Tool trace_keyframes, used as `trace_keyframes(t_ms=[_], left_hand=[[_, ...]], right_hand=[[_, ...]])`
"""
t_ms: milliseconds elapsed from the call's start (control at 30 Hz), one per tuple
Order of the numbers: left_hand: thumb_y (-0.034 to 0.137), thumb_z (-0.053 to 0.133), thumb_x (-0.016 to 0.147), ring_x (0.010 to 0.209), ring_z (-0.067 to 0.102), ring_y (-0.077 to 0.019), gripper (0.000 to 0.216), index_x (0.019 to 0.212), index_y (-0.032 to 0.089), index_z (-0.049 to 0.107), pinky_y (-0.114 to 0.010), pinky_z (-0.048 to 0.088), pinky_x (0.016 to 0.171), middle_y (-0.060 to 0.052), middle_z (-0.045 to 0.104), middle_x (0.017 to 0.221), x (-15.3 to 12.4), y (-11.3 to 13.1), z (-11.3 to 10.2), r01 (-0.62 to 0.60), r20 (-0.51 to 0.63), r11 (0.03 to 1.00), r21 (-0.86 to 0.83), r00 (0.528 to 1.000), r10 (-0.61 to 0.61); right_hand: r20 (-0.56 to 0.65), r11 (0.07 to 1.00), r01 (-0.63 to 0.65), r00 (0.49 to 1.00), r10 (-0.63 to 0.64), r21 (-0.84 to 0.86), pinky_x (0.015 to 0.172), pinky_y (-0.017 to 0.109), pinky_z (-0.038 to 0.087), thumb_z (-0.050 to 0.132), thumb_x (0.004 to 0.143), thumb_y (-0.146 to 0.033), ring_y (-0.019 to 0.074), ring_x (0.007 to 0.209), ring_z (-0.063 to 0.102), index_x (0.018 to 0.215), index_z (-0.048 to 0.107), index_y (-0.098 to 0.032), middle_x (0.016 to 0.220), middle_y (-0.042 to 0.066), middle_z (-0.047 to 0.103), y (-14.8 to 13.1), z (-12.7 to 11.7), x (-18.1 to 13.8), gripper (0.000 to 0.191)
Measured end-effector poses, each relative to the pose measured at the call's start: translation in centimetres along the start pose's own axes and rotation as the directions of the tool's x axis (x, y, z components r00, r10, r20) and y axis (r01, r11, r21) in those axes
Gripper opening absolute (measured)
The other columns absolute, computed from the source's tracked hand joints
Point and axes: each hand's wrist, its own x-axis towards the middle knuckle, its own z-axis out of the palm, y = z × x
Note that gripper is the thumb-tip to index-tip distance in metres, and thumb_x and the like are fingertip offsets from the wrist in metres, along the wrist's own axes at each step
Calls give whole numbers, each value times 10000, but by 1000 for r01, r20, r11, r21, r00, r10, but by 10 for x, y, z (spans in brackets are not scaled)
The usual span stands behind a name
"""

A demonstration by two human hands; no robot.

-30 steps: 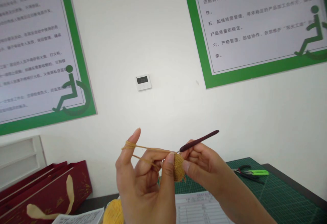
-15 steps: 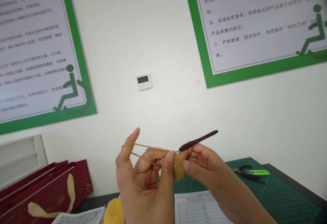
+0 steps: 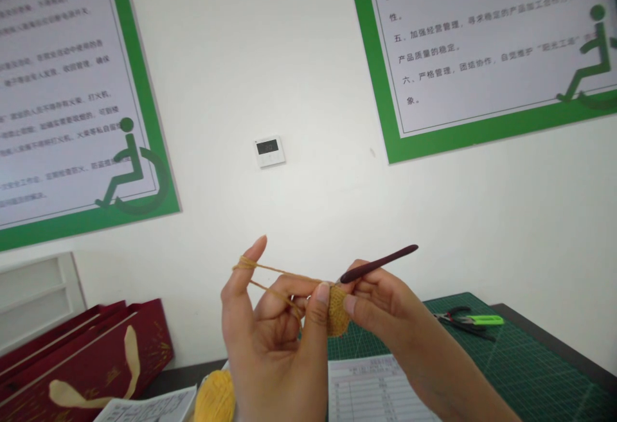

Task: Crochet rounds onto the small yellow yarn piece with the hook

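Between my hands is a small round crochet piece (image 3: 339, 311) in mustard yarn. My left hand (image 3: 277, 329) pinches its left edge between thumb and a finger, while the raised index finger carries mustard yarn (image 3: 284, 272) wound around it and stretched to the piece. My right hand (image 3: 380, 303) grips a crochet hook (image 3: 378, 264) with a dark maroon handle that slants up to the right. The hook's metal tip meets the top edge of the piece, partly hidden by fingers. My right thumb rests against the piece's right side.
A yellow yarn ball (image 3: 214, 397) sits behind my left wrist. Printed sheets (image 3: 371, 386) lie on the green cutting mat (image 3: 525, 358), with pliers (image 3: 463, 322) and a bright green tool (image 3: 486, 320) farther right. Maroon gift bags (image 3: 96, 370) stand at left. Posters and a thermostat (image 3: 270, 151) hang on the wall.
The hook's handle has shifted slightly right, and the crochet piece appears turned a little between my fingers. Both hands keep their hold. The whole view has moved slightly.
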Motion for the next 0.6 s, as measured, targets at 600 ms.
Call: trace_keyframes(t_ms=[600], left_hand=[[109,789,821,528,634,-125,697,1421,312,499,-196,551,523,51,713,682,0,1,-1,39,18,999,9,999,-40]], right_hand=[[-26,1000,9,1000,-9,-6,723,282,421,768,827,-422,160,797,544,873,622,-198,813,-6,605,0,2,0,271]])
